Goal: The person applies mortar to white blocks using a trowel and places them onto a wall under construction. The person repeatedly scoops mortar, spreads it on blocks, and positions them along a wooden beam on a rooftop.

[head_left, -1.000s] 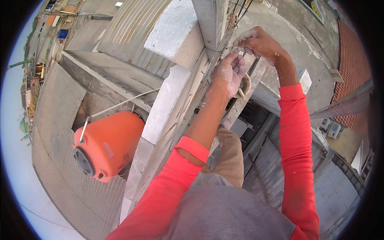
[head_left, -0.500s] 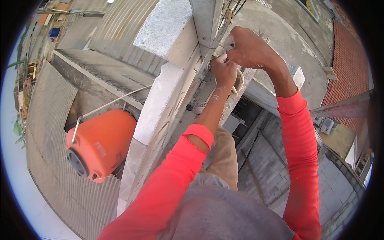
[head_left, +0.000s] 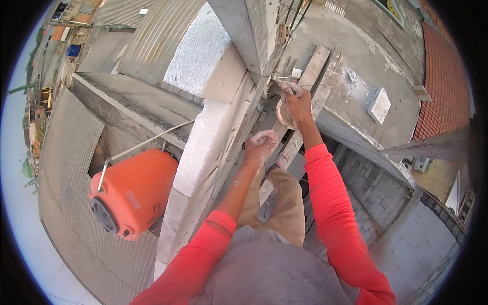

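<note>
My right hand [head_left: 297, 104] is closed in a pinch beside the foot of a grey post [head_left: 256, 48]. A thin wire [head_left: 320, 85] runs from its fingertips out to the right. Below that hand is a round container [head_left: 283, 116], partly hidden by the fingers and wrist. My left hand [head_left: 262, 145] is lower and nearer me, beside the pale block wall [head_left: 201, 147]. Its fingers are curled together, and I cannot see what is inside them. The two hands are apart.
Wooden planks [head_left: 314, 66] lie beyond my right hand, near a white block [head_left: 378, 105] on the concrete slab [head_left: 356, 35]. My foot [head_left: 282, 161] is on a plank above a deep gap. Left of the wall are an orange tank [head_left: 134, 193] and a corrugated roof [head_left: 76, 203].
My hands were together by the post and have separated. The left came down toward me; the right moved lower and slightly left. The thin wire now shows at the right hand.
</note>
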`<state>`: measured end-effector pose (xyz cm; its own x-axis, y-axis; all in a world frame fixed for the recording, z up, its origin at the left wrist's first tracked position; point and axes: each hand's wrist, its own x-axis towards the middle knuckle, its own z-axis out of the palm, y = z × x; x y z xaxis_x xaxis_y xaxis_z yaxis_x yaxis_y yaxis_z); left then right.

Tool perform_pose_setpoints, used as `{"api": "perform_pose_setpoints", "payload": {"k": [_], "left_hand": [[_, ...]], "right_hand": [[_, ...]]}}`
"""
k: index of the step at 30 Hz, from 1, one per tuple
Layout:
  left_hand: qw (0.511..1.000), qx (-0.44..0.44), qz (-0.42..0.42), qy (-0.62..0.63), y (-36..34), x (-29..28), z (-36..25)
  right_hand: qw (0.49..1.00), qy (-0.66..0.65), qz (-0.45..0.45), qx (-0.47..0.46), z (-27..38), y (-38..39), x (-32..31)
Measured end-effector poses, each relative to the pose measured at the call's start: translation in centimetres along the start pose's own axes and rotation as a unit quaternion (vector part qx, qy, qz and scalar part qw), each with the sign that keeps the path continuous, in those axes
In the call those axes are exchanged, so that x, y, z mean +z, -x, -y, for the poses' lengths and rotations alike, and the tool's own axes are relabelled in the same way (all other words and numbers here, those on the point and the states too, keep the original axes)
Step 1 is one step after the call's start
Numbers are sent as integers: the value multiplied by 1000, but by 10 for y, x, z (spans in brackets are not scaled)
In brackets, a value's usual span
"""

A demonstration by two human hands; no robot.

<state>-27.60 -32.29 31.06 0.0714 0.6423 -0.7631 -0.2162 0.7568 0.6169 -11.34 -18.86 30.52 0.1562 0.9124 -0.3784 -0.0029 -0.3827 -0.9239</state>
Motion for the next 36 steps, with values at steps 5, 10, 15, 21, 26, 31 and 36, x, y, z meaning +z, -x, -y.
{"api": "perform_pose_setpoints", "payload": {"k": [5,10,15,21,26,31,36], "left_hand": [[994,79,-25,-69,65,-2,-55],[901,318,-213,-207,112,-11,-105],[767,355,-327,-424,103,-39,-123],[768,363,-316,-423,86,-52,-111],[753,355,-340,-437,75,-50,-115],[726,355,-341,-481,73,-52,-117],[760,323,-301,-477,72,-57,-121]], "right_hand": [[991,25,130,-33,52,-81,-49],[920,286,70,-258,104,-107,-49],[847,383,142,-339,173,-123,-47],[760,483,144,-411,220,-112,-38],[741,496,156,-425,236,-97,-33],[722,491,160,-460,250,-94,-28],[696,437,163,-545,251,-101,-18]]}}
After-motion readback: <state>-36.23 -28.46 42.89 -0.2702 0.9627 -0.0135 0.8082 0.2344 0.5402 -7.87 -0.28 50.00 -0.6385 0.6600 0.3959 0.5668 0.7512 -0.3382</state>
